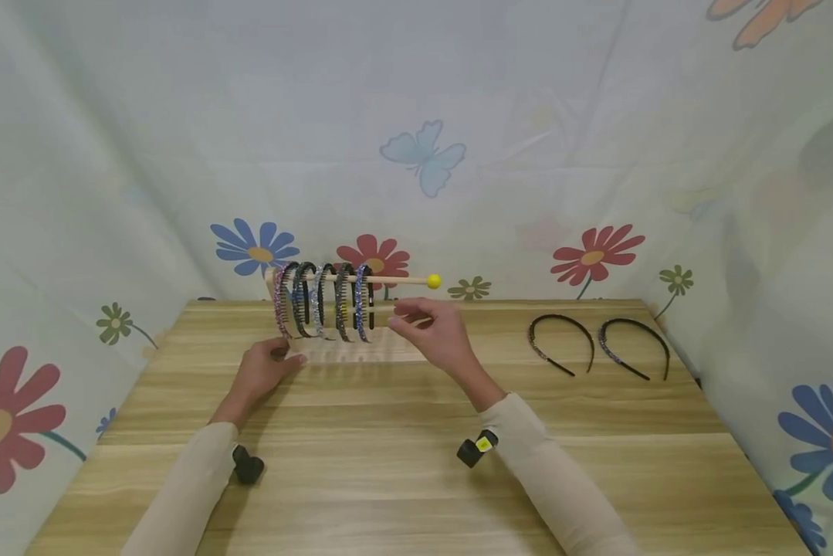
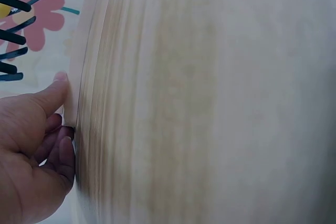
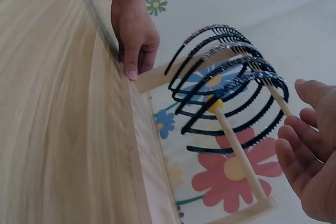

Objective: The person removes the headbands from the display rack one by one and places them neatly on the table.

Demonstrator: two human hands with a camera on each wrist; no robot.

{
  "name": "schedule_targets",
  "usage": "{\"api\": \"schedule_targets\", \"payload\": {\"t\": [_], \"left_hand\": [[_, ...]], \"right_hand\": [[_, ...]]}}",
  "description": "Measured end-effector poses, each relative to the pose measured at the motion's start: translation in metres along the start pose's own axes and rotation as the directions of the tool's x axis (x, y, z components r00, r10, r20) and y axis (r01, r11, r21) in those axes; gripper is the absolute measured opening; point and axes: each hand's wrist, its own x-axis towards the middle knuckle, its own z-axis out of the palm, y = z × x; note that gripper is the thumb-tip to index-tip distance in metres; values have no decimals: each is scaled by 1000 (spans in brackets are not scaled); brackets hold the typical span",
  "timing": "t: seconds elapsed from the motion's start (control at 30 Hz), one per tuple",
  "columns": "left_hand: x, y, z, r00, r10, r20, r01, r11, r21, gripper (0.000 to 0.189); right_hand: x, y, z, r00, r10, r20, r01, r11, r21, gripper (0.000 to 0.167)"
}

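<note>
A wooden rack (image 3: 139, 145) with ball-tipped rods stands toward the back of the table. Several sparkly toothed headbands hang in a row on its upper rod (image 1: 398, 279): pink (image 1: 280, 305) at the left end, then dark and silver ones, and a blue headband (image 1: 360, 305) at the right. My left hand (image 1: 262, 371) grips the rack's lower left corner, thumb on the wood. My right hand (image 1: 435, 333) is raised by the rod's right end, fingers loosely bent and nothing held between them. Black headband tips (image 2: 13, 38) show in the left wrist view.
Two more dark headbands lie on the table to the right, one (image 1: 562, 344) beside the other (image 1: 634, 347). The wood-grain table (image 1: 388, 479) meets a flower-printed cloth (image 1: 499, 208) behind it. A yellow ball (image 1: 433, 281) caps the upper rod.
</note>
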Motion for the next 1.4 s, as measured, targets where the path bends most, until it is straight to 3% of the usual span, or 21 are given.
{"api": "schedule_targets", "payload": {"t": [0.27,0.77,1.4], "left_hand": [[0,-1,1,1000,2,-3,-2,1000,-7,57],[1,1,1,1000,-14,-2,14,1000,-1,59],[-1,3,0,1000,13,-17,-13,1000,9,51]], "right_hand": [[3,-2,23,999,25,42,-26,1000,14,35],[12,-8,42,993,91,80,-97,992,79,40],[17,-7,47,989,129,68,-131,991,34,30]]}}
